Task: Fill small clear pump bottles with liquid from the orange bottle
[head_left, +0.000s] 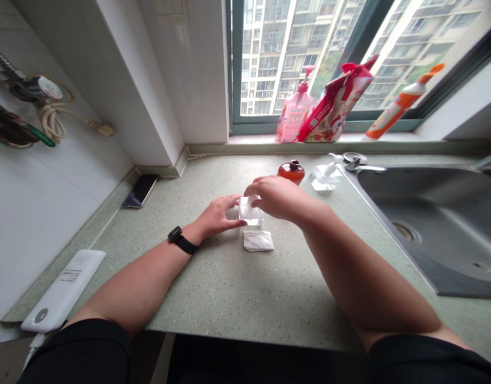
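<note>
My left hand (219, 216) steadies a small clear, square-sided container (251, 217) on the counter, its thumb and fingers on either side. Over the container's top, my right hand (275, 197) has its fingers curled around a white tissue (253, 202), partly hidden by the hand. A folded white tissue (258, 241) lies just in front of the container. Behind my right hand stands an amber bottle (292, 172) with an open dark neck. Further right is a clear block-shaped piece (322, 180) with a white pump head (331, 168) at it.
A steel sink (433, 224) borders the counter (213, 288) on the right. At the left are a phone (140, 191) and a white power bank (65, 288). A pink pump bottle (295, 109), a red pouch (335, 104) and an orange-white bottle (401, 106) stand on the windowsill.
</note>
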